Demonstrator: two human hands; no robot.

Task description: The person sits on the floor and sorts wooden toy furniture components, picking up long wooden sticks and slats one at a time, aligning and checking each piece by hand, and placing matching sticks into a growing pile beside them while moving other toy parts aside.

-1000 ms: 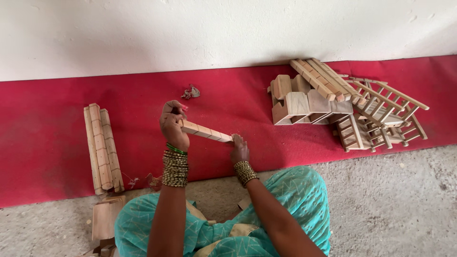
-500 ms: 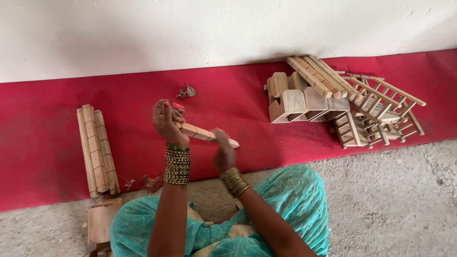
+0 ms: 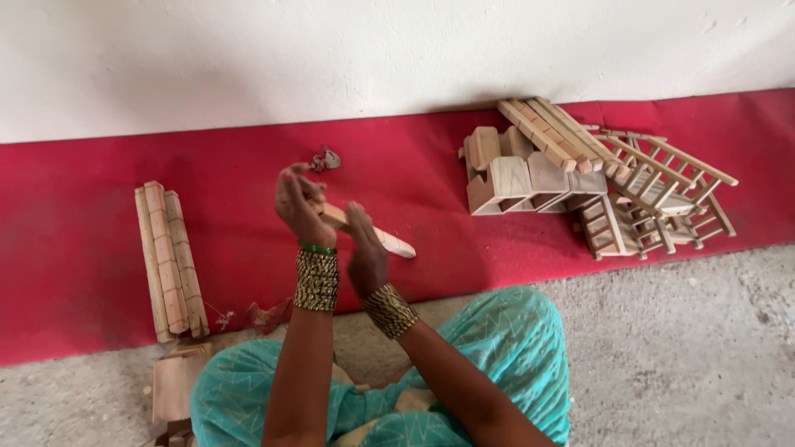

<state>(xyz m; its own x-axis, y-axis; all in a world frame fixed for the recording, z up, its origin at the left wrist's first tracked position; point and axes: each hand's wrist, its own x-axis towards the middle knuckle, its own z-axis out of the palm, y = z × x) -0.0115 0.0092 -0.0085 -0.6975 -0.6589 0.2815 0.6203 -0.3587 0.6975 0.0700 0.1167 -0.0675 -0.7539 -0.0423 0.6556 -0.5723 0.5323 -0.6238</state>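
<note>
Wood is what I have in hand: my left hand (image 3: 300,203) closes its grip around the upper end of a short wooden stick (image 3: 389,241), which slants down to the right above the red cloth (image 3: 414,165), and my right hand (image 3: 364,248) lies flat along its middle, fingers pressed against it rather than curled. I judge this a rubbing or smoothing step on the stick, so the next move calls for a firm left hold and even pressure. Finished-looking sticks (image 3: 170,257) lie left, wooden frames (image 3: 596,178) right.
</note>
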